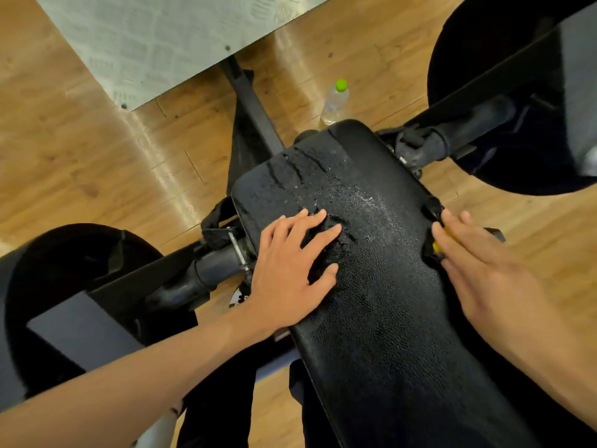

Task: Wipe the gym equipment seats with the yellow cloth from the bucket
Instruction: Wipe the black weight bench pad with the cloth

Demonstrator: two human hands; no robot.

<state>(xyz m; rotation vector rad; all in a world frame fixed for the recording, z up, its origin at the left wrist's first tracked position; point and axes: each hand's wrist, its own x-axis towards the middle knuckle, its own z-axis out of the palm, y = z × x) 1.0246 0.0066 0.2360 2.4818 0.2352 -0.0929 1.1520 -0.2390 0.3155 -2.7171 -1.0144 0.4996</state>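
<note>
Pressing one seat (pixel 381 286), left hand (pixel 284 263) fingers (pixel 319 236) spread, right hand (pixel 478 270) flat on one yellow cloth (pixel 436 246)

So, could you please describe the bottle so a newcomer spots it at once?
Find the black padded seat in the middle. Past its far end, on the wooden floor, stands a clear bottle. Its lime-green cap sets it apart.

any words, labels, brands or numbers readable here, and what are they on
Nothing in this view can be read as text.
bottle with the green cap: any label print is too blurred to read.
white sticker below the seat: black marks, partly hidden, unreadable.
metal plate on the floor: raised pattern only, no words visible.
</note>
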